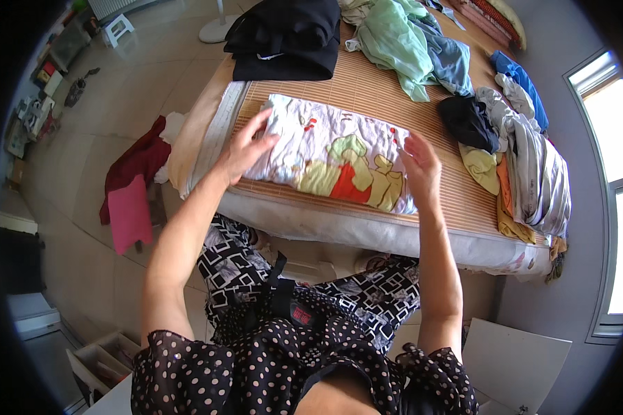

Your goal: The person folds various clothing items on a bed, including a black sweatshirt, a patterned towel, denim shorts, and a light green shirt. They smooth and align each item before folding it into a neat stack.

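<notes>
Before me on the bed lies a folded white cloth (304,142) with a cartoon print in green, yellow and red; what kind of garment or linen it is I cannot make out. At its left end is my left hand (248,151), thumb and fingers apart, fingertips against the cloth's edge. My right hand (422,164) is at the opposite end, its fingers slightly bent beside the right edge. Neither hand lifts the cloth, which lies flat in a long rectangle.
A bamboo mat (387,107) covers the bed. Folded black clothes (284,41) are at the far left, with a mint-green garment (394,41) to their right. Along the right edge are a black cap (467,121) and a striped garment (540,180). A pink cloth (130,214) hangs at left.
</notes>
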`<action>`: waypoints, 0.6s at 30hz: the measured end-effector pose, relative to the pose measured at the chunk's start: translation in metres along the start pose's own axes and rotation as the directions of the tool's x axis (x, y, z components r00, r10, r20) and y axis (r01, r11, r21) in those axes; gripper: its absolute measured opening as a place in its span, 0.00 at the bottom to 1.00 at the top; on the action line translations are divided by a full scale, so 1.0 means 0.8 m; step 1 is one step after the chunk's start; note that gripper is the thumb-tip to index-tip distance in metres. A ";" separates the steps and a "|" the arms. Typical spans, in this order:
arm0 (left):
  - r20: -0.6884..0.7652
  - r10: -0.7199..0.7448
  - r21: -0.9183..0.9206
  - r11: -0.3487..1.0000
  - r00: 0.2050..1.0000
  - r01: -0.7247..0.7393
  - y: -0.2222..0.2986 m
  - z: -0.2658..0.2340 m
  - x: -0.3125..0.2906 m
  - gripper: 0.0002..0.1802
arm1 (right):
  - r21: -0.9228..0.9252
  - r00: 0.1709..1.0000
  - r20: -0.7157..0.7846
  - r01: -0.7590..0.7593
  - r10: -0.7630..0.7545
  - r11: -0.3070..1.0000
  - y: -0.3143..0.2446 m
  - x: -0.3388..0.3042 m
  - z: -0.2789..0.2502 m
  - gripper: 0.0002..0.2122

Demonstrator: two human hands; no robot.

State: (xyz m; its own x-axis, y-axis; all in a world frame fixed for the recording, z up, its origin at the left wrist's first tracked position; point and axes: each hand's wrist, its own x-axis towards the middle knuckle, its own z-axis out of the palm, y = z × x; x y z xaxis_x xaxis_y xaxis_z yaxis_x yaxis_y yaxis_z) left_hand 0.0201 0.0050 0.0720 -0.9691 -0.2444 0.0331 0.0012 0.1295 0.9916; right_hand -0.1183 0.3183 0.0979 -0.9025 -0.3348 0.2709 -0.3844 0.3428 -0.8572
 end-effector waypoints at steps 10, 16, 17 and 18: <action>-0.146 0.306 0.633 0.760 0.941 -0.149 -0.007 -0.009 -0.054 0.09 | -0.498 0.881 0.435 0.408 -0.186 0.766 -0.013 -0.046 0.050 0.24; -0.177 0.438 0.685 0.698 0.882 -0.209 -0.010 0.004 -0.061 0.13 | -0.785 0.977 0.211 0.185 -0.026 0.592 0.043 -0.061 -0.018 0.28; -0.183 0.446 0.729 0.660 0.876 -0.184 -0.007 0.006 -0.059 0.19 | -0.784 0.979 0.200 0.184 -0.040 0.593 0.039 -0.061 -0.016 0.28; -0.150 0.503 0.833 0.528 0.851 -0.165 -0.009 0.003 -0.050 0.26 | -0.784 0.981 0.187 0.182 -0.053 0.593 0.036 -0.061 -0.019 0.28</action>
State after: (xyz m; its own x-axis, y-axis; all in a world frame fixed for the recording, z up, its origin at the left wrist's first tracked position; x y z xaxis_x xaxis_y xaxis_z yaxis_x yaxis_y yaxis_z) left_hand 0.0582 0.0160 0.0635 -0.7872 -0.2874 0.5456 -0.0450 0.9092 0.4140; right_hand -0.0884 0.3574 0.0666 -0.8287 -0.5108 0.2288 -0.5441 0.8310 -0.1157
